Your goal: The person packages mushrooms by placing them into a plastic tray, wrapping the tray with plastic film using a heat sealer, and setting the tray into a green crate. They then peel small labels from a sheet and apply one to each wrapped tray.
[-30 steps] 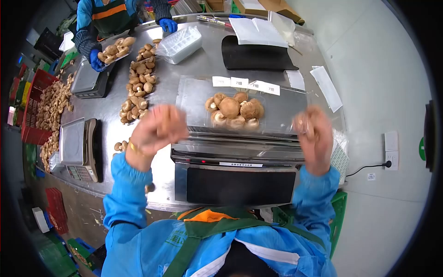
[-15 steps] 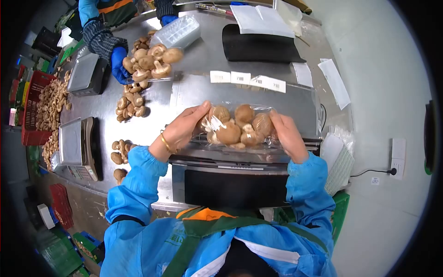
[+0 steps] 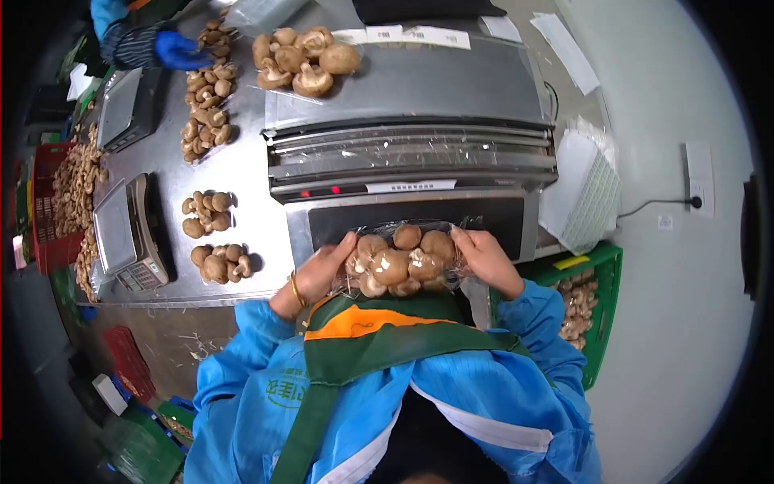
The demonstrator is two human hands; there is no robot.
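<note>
head view: i see my left hand (image 3: pixel 321 273) and right hand (image 3: pixel 486 260) clamped on opposite ends of the film-wrapped mushroom tray (image 3: pixel 399 262). i hold it off the table against my apron (image 3: pixel 379 339), just in front of the wrapping machine (image 3: pixel 411 153).

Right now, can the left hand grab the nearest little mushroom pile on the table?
Probably not yet: the left hand, with the right hand, grips the wrapped mushroom tray. The pile lies close on the table, nothing between.

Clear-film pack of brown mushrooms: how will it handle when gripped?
Probably light: the clear-film pack of brown mushrooms is held at its ends by just the left hand and right hand. The glossy film likely slips. Caps bulge against it, so squeezing may bruise them.
</note>
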